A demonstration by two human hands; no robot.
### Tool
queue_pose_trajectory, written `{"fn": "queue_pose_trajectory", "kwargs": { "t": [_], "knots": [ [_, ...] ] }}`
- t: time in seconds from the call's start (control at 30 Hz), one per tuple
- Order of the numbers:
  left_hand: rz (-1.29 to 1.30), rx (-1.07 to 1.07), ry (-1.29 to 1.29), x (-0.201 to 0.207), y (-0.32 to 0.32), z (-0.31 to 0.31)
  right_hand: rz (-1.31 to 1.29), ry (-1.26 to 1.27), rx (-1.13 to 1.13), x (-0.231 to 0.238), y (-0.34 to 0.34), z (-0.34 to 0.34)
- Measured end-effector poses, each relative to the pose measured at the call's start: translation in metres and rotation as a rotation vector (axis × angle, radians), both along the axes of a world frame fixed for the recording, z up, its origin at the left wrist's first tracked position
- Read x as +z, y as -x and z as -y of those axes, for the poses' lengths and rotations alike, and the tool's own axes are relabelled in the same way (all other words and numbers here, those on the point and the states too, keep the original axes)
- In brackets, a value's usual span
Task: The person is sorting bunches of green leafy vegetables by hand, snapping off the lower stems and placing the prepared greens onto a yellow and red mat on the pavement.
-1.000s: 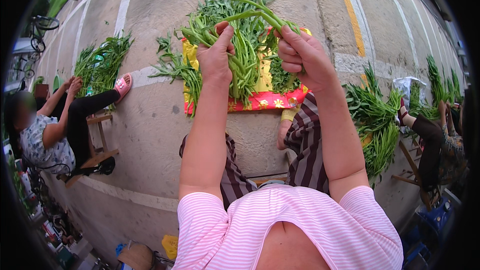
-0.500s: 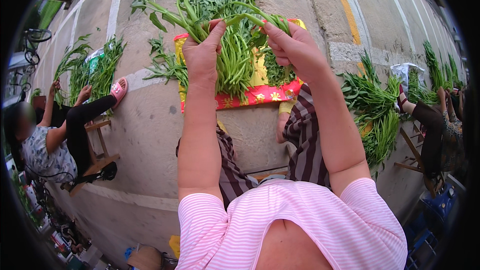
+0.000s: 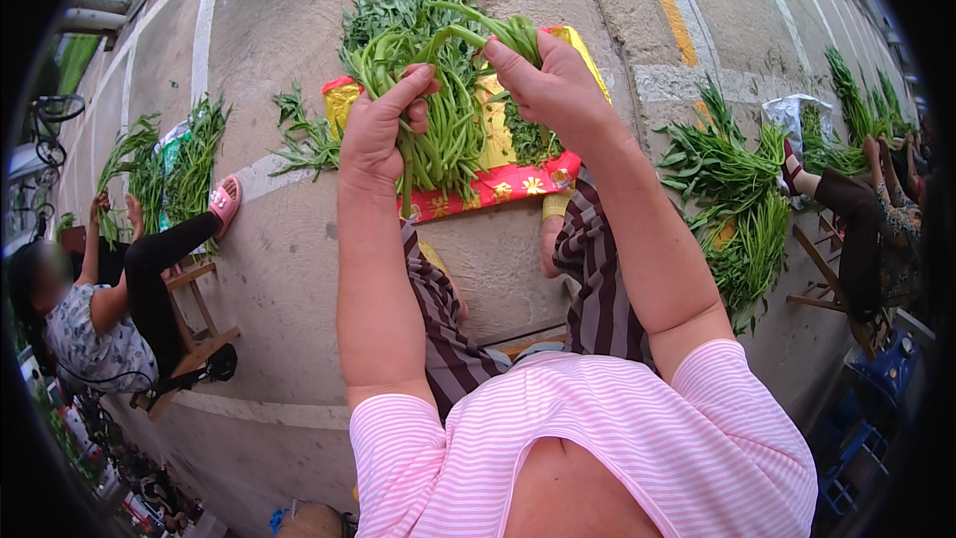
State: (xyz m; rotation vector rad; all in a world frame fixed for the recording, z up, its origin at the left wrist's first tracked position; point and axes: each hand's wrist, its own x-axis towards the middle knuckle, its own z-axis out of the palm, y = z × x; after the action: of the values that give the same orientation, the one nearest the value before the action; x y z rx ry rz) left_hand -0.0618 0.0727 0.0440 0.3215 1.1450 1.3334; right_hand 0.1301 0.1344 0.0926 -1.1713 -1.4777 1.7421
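Green water spinach stems (image 3: 517, 34) are gripped in my right hand (image 3: 558, 88), with one bent stem reaching left toward the other hand. My left hand (image 3: 380, 132) is closed, thumb against fingers, at the left of the stem pile. A green stem shows between its fingers and hangs below them; what else it holds is hidden. Beneath both hands lies a pile of trimmed water spinach (image 3: 444, 144), its pale stems toward me and dark leaves (image 3: 403, 12) at the far side. The pile rests on a red and yellow plastic sack (image 3: 495, 189).
Loose leaves (image 3: 302, 137) lie left of the sack on the concrete. On the left, a seated person (image 3: 105, 319) handles greens (image 3: 189, 159). To the right are more heaps of greens (image 3: 732, 189), a wooden stool (image 3: 827, 279) and another seated person.
The leafy tops that stuck out to the upper left of my left hand are gone from there. My left hand is lower, and both hands appear farther left in the picture.
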Motion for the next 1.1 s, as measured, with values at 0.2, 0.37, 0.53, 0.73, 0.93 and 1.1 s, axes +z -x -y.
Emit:
{"fn": "queue_pose_trajectory", "kwargs": {
  "t": [0.2, 0.37, 0.53, 0.73, 0.93, 1.1],
  "knots": [
    [-0.046, 0.055, -0.013, 0.001, 0.005, 0.000, 0.049, -0.042, -0.004, 0.002, 0.000, 0.001],
    [-0.161, 0.163, -0.025, 0.001, 0.001, -0.001, 0.082, -0.117, 0.032, -0.007, 0.000, -0.002],
    [-0.153, 0.298, -0.036, -0.001, 0.004, -0.002, 0.048, 0.075, 0.144, -0.004, -0.004, 0.000],
    [-0.004, 0.453, -0.071, -0.013, 0.031, 0.000, -0.088, 0.281, 0.190, 0.003, -0.013, -0.003],
    [-0.075, 0.384, -0.081, -0.003, 0.017, 0.001, -0.417, 0.417, -0.083, -0.010, -0.021, -0.021],
    [-0.133, 0.321, -0.064, -0.002, -0.011, -0.002, -0.549, 0.398, -0.185, -0.010, -0.023, -0.026]
  ]
}}
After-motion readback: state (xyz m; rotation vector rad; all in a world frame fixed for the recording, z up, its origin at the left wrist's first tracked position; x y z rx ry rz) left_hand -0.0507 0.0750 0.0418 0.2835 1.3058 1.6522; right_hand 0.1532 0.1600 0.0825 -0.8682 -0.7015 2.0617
